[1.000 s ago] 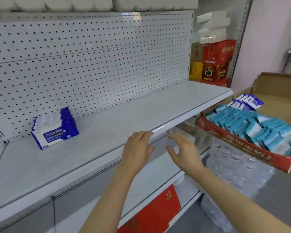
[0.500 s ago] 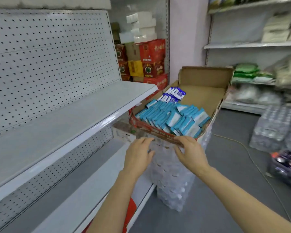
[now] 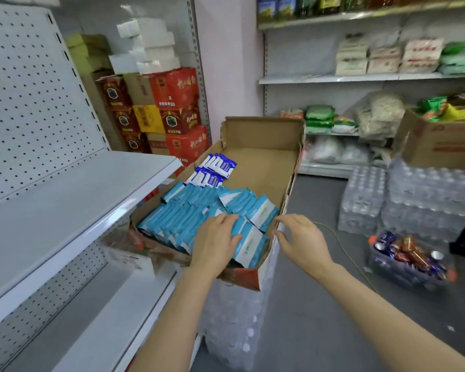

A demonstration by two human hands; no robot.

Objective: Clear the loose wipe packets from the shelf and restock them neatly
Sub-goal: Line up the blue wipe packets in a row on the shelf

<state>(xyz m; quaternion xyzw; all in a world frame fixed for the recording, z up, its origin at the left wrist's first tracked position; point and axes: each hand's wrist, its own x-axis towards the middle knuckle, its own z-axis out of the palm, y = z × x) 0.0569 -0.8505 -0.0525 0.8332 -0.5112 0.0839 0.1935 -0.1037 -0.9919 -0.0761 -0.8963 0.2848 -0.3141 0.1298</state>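
An open cardboard box (image 3: 263,135) stands on stacked water-bottle packs beside the white shelf (image 3: 73,194). Inside it lie several light-blue wipe packets (image 3: 188,210) in rows, and a few dark-blue and white packets (image 3: 218,167) behind them. My left hand (image 3: 216,242) lies on the near light-blue packets, fingers over their tops and thumb against one packet's face. My right hand (image 3: 301,237) hovers just outside the box's near right wall, fingers loosely bent, holding nothing.
The shelf board to the left is bare in this view, with a pegboard back (image 3: 32,84). Red and yellow cartons (image 3: 172,103) are stacked behind. Water-bottle packs (image 3: 419,200), a tray of cans (image 3: 408,256) and another cardboard box (image 3: 440,140) stand on the floor at right.
My view has swung right from the shelf to the box. Both hands moved forward; the left one now rests on the light-blue packets, the right has reached the box's right wall.
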